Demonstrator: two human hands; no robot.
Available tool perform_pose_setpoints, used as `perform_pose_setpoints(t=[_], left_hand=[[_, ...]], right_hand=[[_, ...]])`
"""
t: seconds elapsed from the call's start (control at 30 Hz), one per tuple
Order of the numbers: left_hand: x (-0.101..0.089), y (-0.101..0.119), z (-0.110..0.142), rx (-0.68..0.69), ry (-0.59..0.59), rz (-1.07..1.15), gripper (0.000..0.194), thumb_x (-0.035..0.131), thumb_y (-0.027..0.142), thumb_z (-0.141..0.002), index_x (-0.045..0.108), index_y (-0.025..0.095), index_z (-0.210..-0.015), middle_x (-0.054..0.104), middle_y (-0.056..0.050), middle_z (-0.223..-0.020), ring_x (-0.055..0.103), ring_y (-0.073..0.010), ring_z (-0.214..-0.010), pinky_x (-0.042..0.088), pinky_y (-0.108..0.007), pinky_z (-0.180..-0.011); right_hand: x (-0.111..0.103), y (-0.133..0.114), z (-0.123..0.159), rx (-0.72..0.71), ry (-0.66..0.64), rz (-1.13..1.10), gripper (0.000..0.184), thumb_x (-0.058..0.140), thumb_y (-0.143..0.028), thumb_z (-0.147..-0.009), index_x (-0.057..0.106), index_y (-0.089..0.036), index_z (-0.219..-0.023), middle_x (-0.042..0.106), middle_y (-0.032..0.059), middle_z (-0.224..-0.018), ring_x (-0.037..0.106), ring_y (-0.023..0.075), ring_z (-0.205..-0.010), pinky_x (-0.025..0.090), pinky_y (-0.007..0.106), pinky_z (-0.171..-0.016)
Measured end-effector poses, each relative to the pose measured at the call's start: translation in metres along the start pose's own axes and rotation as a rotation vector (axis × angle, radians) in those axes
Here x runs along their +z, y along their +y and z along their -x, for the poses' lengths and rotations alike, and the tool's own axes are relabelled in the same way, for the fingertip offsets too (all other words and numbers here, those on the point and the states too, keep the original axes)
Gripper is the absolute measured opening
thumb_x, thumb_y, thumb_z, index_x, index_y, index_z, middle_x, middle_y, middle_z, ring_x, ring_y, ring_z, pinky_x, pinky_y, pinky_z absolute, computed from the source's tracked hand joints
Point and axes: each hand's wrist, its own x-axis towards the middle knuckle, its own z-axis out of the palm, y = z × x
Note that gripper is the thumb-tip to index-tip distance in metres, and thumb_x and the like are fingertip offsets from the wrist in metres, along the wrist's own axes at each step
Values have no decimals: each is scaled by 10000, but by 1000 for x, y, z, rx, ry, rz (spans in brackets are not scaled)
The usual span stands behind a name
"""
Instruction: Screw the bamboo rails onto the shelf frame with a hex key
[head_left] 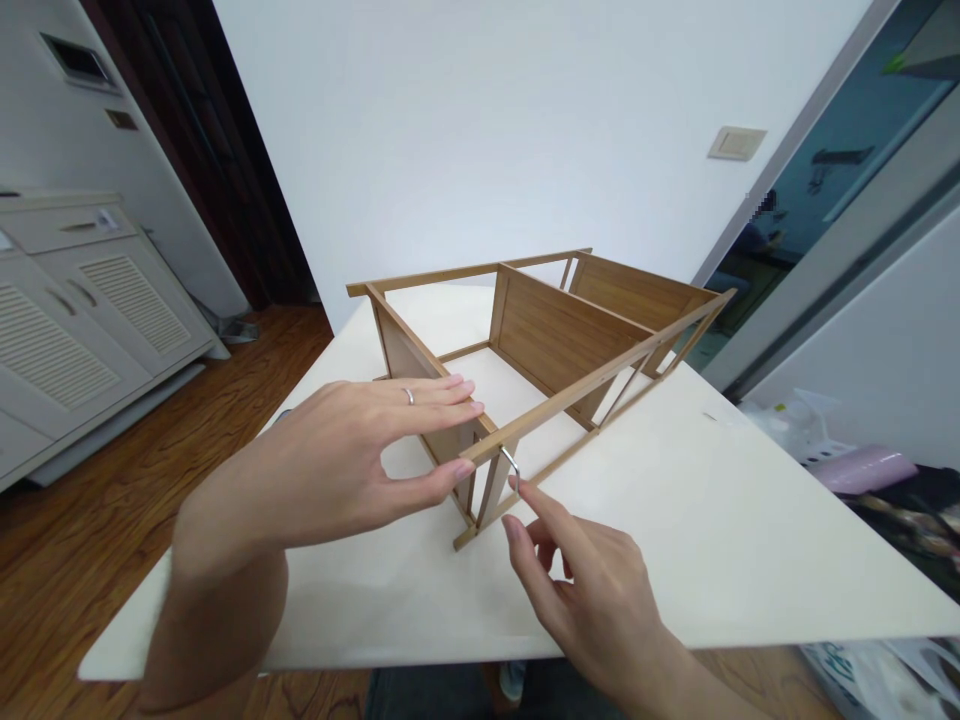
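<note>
A wooden shelf frame [559,335] lies on the white table [720,520]. My left hand [360,450] rests against its near corner, fingers stretched out along the side panel and thumb on the corner post; a ring sits on one finger. My right hand [585,580] is just below that corner, index finger and thumb pinched on a small metal hex key [511,468] set against the corner joint.
A white louvred cabinet [82,320] stands at the left on the wooden floor. A dark doorway is behind it. At the right edge lie plastic bags and a pink roll [862,468]. A small screw [709,416] lies on the table.
</note>
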Motion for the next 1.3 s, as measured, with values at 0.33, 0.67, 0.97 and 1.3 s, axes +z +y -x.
perform_pose_setpoints(t=[0.33, 0.67, 0.97, 1.3], left_hand=[[0, -1, 1, 27, 11, 14, 435, 635, 496, -1035, 740, 229, -1361, 657, -24, -1498, 676, -233, -1353, 540, -364, -1184], [2, 1, -1, 2, 14, -15, 433, 613, 511, -1039, 744, 246, -1356, 657, -7, -1493, 692, -252, -1331, 579, -420, -1152], [1, -1, 2, 10, 9, -11, 449, 591, 531, -1052, 743, 240, -1359, 656, -23, -1494, 693, -262, -1331, 592, -433, -1136], [0, -5, 3, 8, -17, 10, 448, 602, 533, -1057, 720, 270, -1400, 632, -1, -1526, 665, -240, -1368, 556, -389, -1181]], right_hand=[[-3, -20, -12, -89, -128, -225, 197, 555, -171, -1074, 612, -176, -1263, 706, -37, -744, 643, 92, -573, 514, 206, -619], [-8, 4, -7, -87, -153, 5, 165, 537, -105, -1052, 654, -159, -1155, 683, -14, -738, 612, 115, -560, 472, 250, -580], [10, -4, -14, -171, -158, -269, 441, 570, -108, -1056, 511, -164, -1490, 753, -13, -793, 642, 114, -570, 513, 224, -566], [-2, -2, -30, -269, 29, -18, 331, 571, -68, -1021, 648, -176, -1324, 723, -35, -737, 638, 95, -574, 502, 239, -566]])
